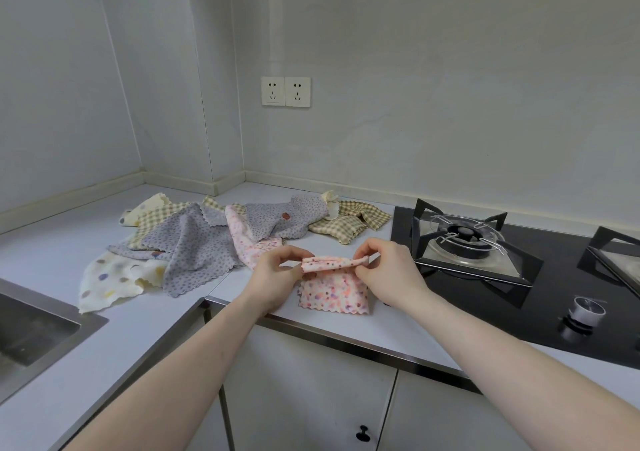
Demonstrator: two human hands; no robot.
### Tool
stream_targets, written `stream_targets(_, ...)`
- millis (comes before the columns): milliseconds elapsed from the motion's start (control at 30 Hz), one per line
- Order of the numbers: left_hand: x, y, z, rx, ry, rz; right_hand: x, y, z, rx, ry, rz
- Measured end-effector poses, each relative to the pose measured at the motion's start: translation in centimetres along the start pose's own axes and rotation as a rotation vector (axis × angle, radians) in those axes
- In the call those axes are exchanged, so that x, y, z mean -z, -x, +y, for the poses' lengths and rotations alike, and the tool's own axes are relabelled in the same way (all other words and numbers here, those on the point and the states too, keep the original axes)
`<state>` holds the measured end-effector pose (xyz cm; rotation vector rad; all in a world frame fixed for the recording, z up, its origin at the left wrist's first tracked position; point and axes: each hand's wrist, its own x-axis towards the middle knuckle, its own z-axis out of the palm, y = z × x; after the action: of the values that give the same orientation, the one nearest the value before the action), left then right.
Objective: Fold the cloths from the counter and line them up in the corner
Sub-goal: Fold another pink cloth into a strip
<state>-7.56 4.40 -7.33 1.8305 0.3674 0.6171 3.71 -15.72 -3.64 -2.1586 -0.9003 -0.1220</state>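
pinching pink cloth (333, 286), 2 hands (277, 270)

- pink floral cloth (333, 289): frame centre, at counter front edge; top edge doubled over into a fold and lifted, lower half flat, scalloped hem toward the viewer
- cloth pile (194, 242): centre-left, unfolded, overlapping; grey dotted, beige check, cream polka-dot, second pink floral
- beige check cloth (349, 225): crumpled, right end of the pile
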Motion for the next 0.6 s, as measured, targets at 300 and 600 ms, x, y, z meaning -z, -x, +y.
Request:
stream_targets(300,-0.2,0.2,0.1,0.060,-0.175,-0.086,-0.6,2.0,2.1,0.058,-0.016,-0.050)
stream_targets(600,-1.2,0.6,0.2,0.010,-0.298,-0.049,-1.5,3.1,3.5,0.165,0.125,-0.134)
